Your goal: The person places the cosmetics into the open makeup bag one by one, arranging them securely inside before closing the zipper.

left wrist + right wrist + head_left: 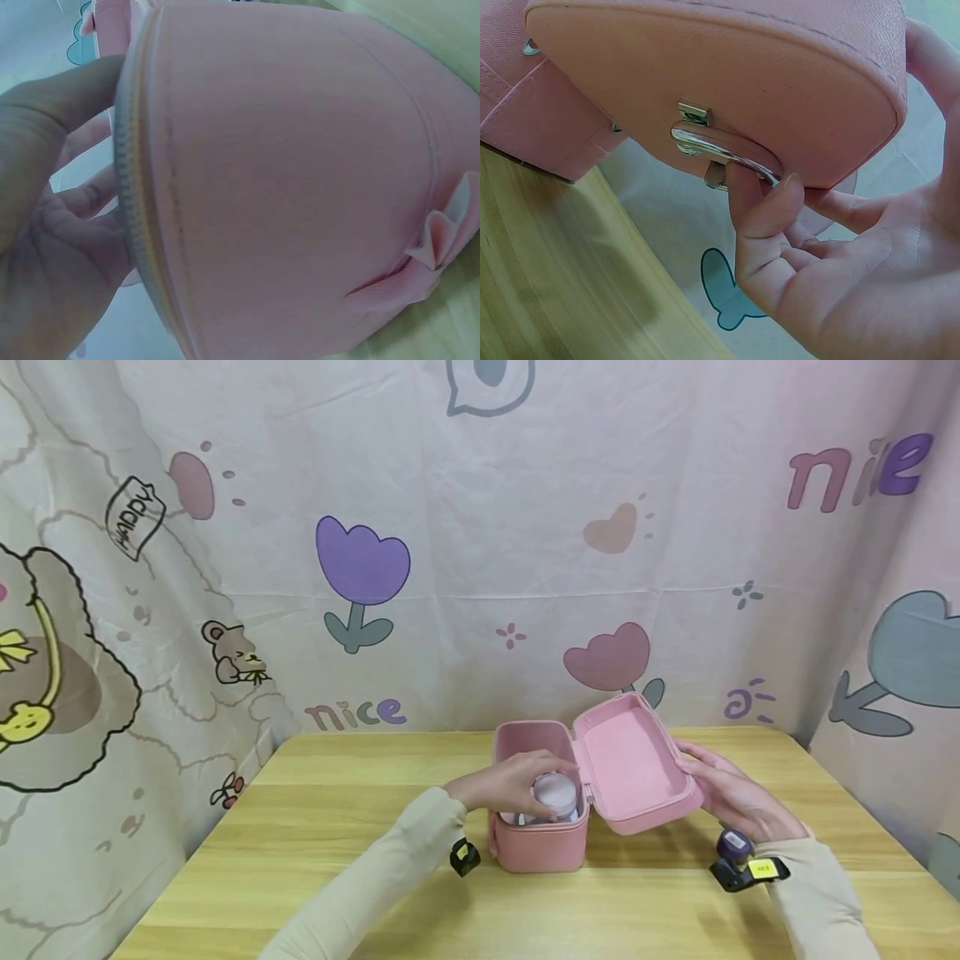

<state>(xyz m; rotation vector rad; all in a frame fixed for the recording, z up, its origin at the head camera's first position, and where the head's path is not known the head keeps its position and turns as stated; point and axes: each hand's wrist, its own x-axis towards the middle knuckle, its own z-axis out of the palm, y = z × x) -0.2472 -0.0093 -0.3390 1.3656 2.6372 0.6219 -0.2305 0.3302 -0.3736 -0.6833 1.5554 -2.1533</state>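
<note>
A pink cosmetic case (542, 850) stands on the table with its lid (633, 758) swung over to the right. Inside the case is a round jar (556, 795) with a pale top. My left hand (510, 785) reaches in over the rim, with thumb and fingers around the jar. In the left wrist view, the zipper edge and wall of the case hide the fingertips. My right hand (731, 789) holds the lid by its outer edge. The right wrist view shows some of its fingers curled by the metal handle (727, 148) on the lid's top.
The wooden table (337, 827) runs back to a printed curtain (480, 527). A small dark round object with a white label (736, 843) appears beside the right wrist. A pink bow (435, 255) decorates the front of the case.
</note>
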